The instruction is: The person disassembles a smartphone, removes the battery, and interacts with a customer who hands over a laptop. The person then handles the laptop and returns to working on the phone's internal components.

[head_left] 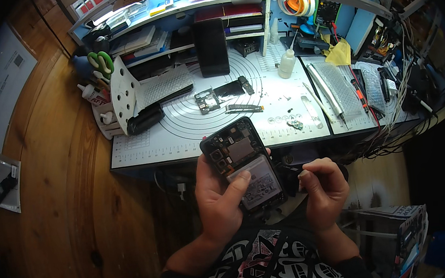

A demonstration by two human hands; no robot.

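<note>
My left hand (218, 204) holds an opened black phone (240, 148) just below the desk's front edge, its thumb lying on the silver battery; circuit board and camera lenses show at the phone's top. My right hand (322, 183), beside the phone, is closed in a pinch on something small and pale that I cannot make out. On the mat (158, 146) beyond lie a partly dismantled phone assembly (221, 97), a flex strip (243, 108) and small parts (294, 125).
A dark phone (211, 48) stands upright at the back. A dropper bottle (286, 64), bubble-wrap pieces (162, 83), a perforated white holder (123, 84) with green scissors, a black case (144, 119), tools (358, 89) and cables surround the work area. A shelf (166, 12) runs behind.
</note>
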